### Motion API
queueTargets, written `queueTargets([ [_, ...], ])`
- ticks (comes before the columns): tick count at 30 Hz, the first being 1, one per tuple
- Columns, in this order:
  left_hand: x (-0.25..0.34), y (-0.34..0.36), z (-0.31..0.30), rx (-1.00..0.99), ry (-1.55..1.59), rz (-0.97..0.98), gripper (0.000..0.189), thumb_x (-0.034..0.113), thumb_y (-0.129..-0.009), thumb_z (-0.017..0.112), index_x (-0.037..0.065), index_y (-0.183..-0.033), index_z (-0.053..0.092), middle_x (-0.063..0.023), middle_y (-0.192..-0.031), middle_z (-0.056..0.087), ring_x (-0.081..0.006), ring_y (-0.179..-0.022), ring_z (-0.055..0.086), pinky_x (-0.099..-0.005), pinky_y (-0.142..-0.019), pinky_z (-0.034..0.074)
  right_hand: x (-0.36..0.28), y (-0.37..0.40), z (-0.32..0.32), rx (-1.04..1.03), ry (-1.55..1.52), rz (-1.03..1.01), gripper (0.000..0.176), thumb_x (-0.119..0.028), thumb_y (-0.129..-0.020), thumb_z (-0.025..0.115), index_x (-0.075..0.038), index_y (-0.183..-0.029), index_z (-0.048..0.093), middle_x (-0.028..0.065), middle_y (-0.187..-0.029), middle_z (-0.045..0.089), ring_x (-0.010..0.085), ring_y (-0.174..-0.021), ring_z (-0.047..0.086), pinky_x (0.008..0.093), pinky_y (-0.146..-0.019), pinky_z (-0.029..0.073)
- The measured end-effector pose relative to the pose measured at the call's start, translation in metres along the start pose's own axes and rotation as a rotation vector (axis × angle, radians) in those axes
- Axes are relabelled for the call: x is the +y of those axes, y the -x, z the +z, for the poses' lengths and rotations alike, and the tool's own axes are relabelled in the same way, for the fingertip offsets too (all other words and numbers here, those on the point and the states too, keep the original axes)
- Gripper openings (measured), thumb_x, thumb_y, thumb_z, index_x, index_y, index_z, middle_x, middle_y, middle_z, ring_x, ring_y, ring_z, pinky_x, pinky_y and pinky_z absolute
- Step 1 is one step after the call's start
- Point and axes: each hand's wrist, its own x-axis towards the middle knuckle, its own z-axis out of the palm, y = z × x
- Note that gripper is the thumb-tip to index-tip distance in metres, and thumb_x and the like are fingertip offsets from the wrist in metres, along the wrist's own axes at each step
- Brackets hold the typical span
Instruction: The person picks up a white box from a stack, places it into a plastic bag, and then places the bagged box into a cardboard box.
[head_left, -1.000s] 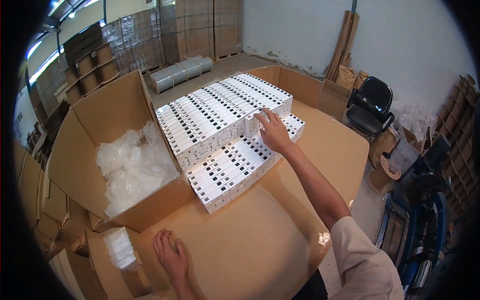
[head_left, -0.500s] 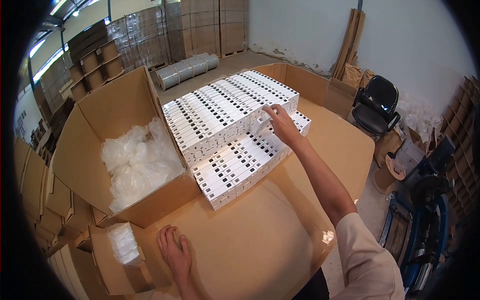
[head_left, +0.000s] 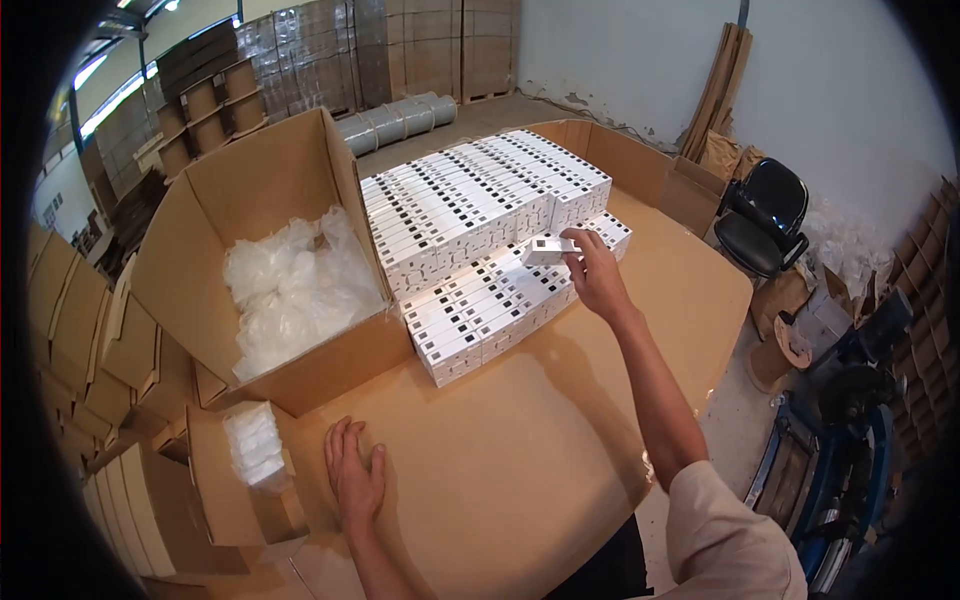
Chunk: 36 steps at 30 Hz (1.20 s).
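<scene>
Rows of small white boxes (head_left: pixel 470 215) with dark squares on them stand stacked in two levels on the brown cardboard surface (head_left: pixel 480 440). My right hand (head_left: pixel 598 272) grips one white box (head_left: pixel 550 251) by its right end, just above the lower level of the stack. That box lies roughly level and partly hides the boxes behind it. Near the front left, my left hand (head_left: pixel 356 470) rests flat on the cardboard with its fingers spread and nothing in them.
Left of the stack is a large open carton (head_left: pixel 330 365) with clear plastic bags (head_left: pixel 300 300) inside. A smaller carton (head_left: pixel 215 480) holding wrapped white items (head_left: pixel 255 445) stands by my left hand. A black chair (head_left: pixel 765 215) is at the right.
My right hand has drawn a white box away from the upper level's front, toward me. My left hand still lies on the cardboard. The whole view has shifted slightly.
</scene>
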Motion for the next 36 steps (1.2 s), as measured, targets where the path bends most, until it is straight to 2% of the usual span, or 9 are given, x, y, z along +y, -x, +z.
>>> queueTargets([
  [5, -0.004, 0.005, -0.003, 0.005, 0.044, 0.000, 0.036, 0.010, -0.091, 0.070, 0.004, -0.125, 0.062, -0.0150, -0.141, 0.054, -0.0357, -0.138, 0.044, -0.0459, -0.116, 0.036, -0.065, 0.053, 0.015, 0.033, -0.335, 0.097, 0.032, 0.005, -0.097, 0.061, -0.004, -0.128, 0.061, 0.0132, -0.113, 0.061, 0.0170, -0.067, 0.068, 0.0302, -0.059, 0.056],
  [12, -0.002, 0.006, -0.011, 0.017, 0.182, -0.090, 0.031, 0.013, -0.094, 0.069, 0.005, -0.123, 0.064, -0.0142, -0.131, 0.061, -0.0340, -0.129, 0.052, -0.0434, -0.111, 0.040, -0.140, 0.100, 0.046, -0.035, -0.490, 0.117, 0.028, 0.004, -0.095, 0.065, -0.003, -0.123, 0.063, 0.0104, -0.106, 0.063, 0.0129, -0.062, 0.063, 0.0277, -0.055, 0.050],
  [13, -0.004, 0.005, -0.011, 0.025, 0.175, -0.103, 0.031, 0.013, -0.094, 0.069, 0.005, -0.124, 0.064, -0.0141, -0.130, 0.061, -0.0339, -0.128, 0.053, -0.0432, -0.111, 0.041, -0.148, 0.105, 0.054, -0.042, -0.538, 0.139, 0.028, 0.001, -0.095, 0.067, -0.002, -0.122, 0.062, 0.0089, -0.093, 0.065, 0.0116, -0.061, 0.061, 0.0273, -0.055, 0.049],
  [17, -0.007, 0.003, -0.010, 0.052, 0.322, -0.146, 0.030, 0.017, -0.098, 0.066, 0.005, -0.126, 0.064, -0.0114, -0.117, 0.067, -0.0292, -0.113, 0.062, -0.0396, -0.101, 0.049, -0.174, 0.122, 0.089, -0.166, -0.610, 0.207, 0.032, -0.005, -0.095, 0.072, -0.001, -0.124, 0.060, 0.0055, -0.069, 0.062, 0.0130, -0.060, 0.060, 0.0293, -0.057, 0.049],
  [20, -0.004, 0.000, -0.011, 0.022, 0.567, -0.222, 0.029, 0.019, -0.104, 0.060, 0.004, -0.128, 0.063, -0.0091, -0.104, 0.071, -0.0219, -0.099, 0.068, -0.0352, -0.092, 0.053, -0.183, 0.133, 0.112, -0.274, -0.579, 0.191, 0.031, -0.005, -0.094, 0.072, -0.001, -0.123, 0.061, 0.0080, -0.074, 0.064, 0.0151, -0.061, 0.061, 0.0306, -0.059, 0.050],
  [22, -0.007, -0.002, -0.008, 0.010, 0.777, -0.254, 0.028, 0.022, -0.108, 0.054, 0.004, -0.129, 0.062, -0.0076, -0.096, 0.072, -0.0168, -0.093, 0.068, -0.0318, -0.088, 0.054, -0.186, 0.141, 0.127, -0.275, -0.603, 0.149, 0.032, -0.004, -0.092, 0.074, 0.000, -0.121, 0.061, 0.0106, -0.087, 0.066, 0.0168, -0.064, 0.062, 0.0311, -0.060, 0.051],
  [28, -0.013, -0.005, -0.001, -0.018, 0.884, -0.257, 0.034, 0.029, -0.112, 0.045, 0.004, -0.133, 0.058, -0.0074, -0.099, 0.072, -0.0142, -0.092, 0.068, -0.0301, -0.086, 0.054, -0.182, 0.159, 0.153, -0.336, -0.710, 0.040, 0.033, 0.000, -0.090, 0.072, -0.001, -0.121, 0.060, 0.0139, -0.117, 0.062, 0.0182, -0.083, 0.067, 0.0296, -0.069, 0.054],
  [31, -0.011, -0.005, -0.001, 0.009, 0.972, -0.313, 0.033, 0.030, -0.112, 0.047, 0.005, -0.129, 0.059, -0.0100, -0.112, 0.069, -0.0153, -0.101, 0.067, -0.0319, -0.086, 0.056, -0.180, 0.162, 0.157, -0.339, -0.822, 0.004, 0.032, 0.002, -0.093, 0.067, -0.001, -0.124, 0.061, 0.0158, -0.135, 0.054, 0.0200, -0.100, 0.068, 0.0293, -0.078, 0.056],
  [36, -0.012, -0.007, 0.002, 0.060, 0.994, -0.309, 0.027, 0.009, -0.102, 0.063, 0.003, -0.128, 0.057, -0.0094, -0.113, 0.069, -0.0146, -0.099, 0.067, -0.0293, -0.085, 0.057, -0.173, 0.170, 0.170, -0.401, -0.861, 0.075, 0.031, 0.001, -0.099, 0.060, -0.003, -0.130, 0.061, 0.0175, -0.151, 0.042, 0.0204, -0.115, 0.064, 0.0305, -0.087, 0.057],
])
